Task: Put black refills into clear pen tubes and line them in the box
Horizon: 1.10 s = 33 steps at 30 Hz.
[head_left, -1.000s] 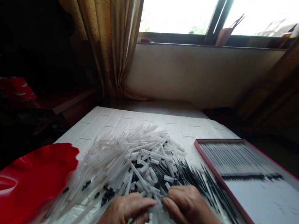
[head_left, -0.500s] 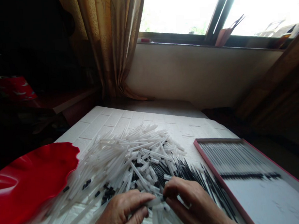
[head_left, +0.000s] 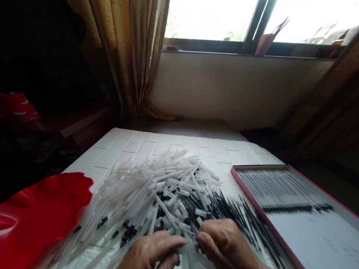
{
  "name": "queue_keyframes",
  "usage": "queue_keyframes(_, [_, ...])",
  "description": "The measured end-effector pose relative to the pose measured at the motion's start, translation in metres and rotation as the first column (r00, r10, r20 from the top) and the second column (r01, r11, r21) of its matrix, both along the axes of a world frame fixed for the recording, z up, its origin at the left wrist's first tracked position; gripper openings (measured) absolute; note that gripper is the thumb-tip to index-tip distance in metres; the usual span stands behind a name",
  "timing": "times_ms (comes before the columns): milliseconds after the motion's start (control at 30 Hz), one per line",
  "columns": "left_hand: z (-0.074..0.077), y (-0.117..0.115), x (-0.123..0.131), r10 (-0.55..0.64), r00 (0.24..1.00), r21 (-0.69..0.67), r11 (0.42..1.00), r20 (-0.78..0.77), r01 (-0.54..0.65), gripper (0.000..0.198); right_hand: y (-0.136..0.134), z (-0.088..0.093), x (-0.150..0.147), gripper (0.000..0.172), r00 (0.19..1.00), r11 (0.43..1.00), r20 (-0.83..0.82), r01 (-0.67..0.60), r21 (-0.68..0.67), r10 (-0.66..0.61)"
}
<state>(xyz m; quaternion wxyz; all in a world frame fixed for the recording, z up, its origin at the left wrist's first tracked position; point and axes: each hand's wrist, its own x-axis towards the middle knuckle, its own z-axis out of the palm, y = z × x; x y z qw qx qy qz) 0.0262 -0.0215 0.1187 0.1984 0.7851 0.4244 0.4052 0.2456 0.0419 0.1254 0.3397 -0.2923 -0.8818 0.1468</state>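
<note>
My left hand (head_left: 151,255) pinches a short stretch of translucent white plastic tube (head_left: 188,247) between thumb and forefinger, low in the middle of the view. At the tube's right end my right hand (head_left: 227,246) is closed, its thumb and forefinger pressed together. Whatever sits inside those right fingertips is hidden. Just beyond both hands lies a heap of translucent plastic tubes (head_left: 133,182). Short clear caps (head_left: 180,208) and small black plugs (head_left: 129,231) are scattered at its near side. Thin black rods (head_left: 230,208) fan out beside my right hand.
On the right lies a shallow pink-edged box (head_left: 266,233), with a row of grey tubes with black ends (head_left: 269,185) in its far part. A red wavy-rimmed dish (head_left: 50,217) stands at the left. White brick-patterned sheeting covers the table (head_left: 137,141). Curtains (head_left: 130,52) hang behind.
My right fingers have curled in closer around the tube's end, and the black piece seen there before is now out of sight. My left hand keeps its pinch. The view has shifted slightly.
</note>
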Motion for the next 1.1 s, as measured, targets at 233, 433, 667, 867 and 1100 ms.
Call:
queue_keyframes(233, [0.007, 0.003, 0.001, 0.023, 0.999, 0.005, 1.000, 0.043, -0.023, 0.024, -0.004, 0.023, 0.013, 0.007, 0.997, 0.967, -0.022, -0.071, -0.244, 0.068])
queue_keyframes(433, [0.005, 0.003, -0.001, 0.028, 0.999, -0.006, 1.000, 0.033, -0.028, 0.028, -0.001, 0.021, 0.009, 0.012, 0.992, 0.980, -0.014, -0.128, -0.155, 0.128])
queue_keyframes(667, [0.005, 0.001, 0.001, 0.025, 1.000, 0.026, 0.999, 0.000, -0.025, 0.024, -0.001, 0.010, 0.004, 0.029, 0.997, 0.996, 0.051, -0.057, 0.067, 0.053])
queue_keyframes(867, [-0.001, -0.001, -0.001, 0.000, 1.000, 0.007, 1.000, -0.017, 0.000, 0.024, -0.001, -0.003, 0.001, 0.052, 0.997, 0.993, 0.076, 0.004, 0.117, -0.013])
queue_keyframes(1100, [0.004, 0.002, -0.001, -0.009, 0.998, 0.003, 1.000, 0.062, 0.009, 0.028, -0.004, 0.015, 0.007, 0.014, 0.996, 0.995, -0.022, -0.087, -0.056, 0.086])
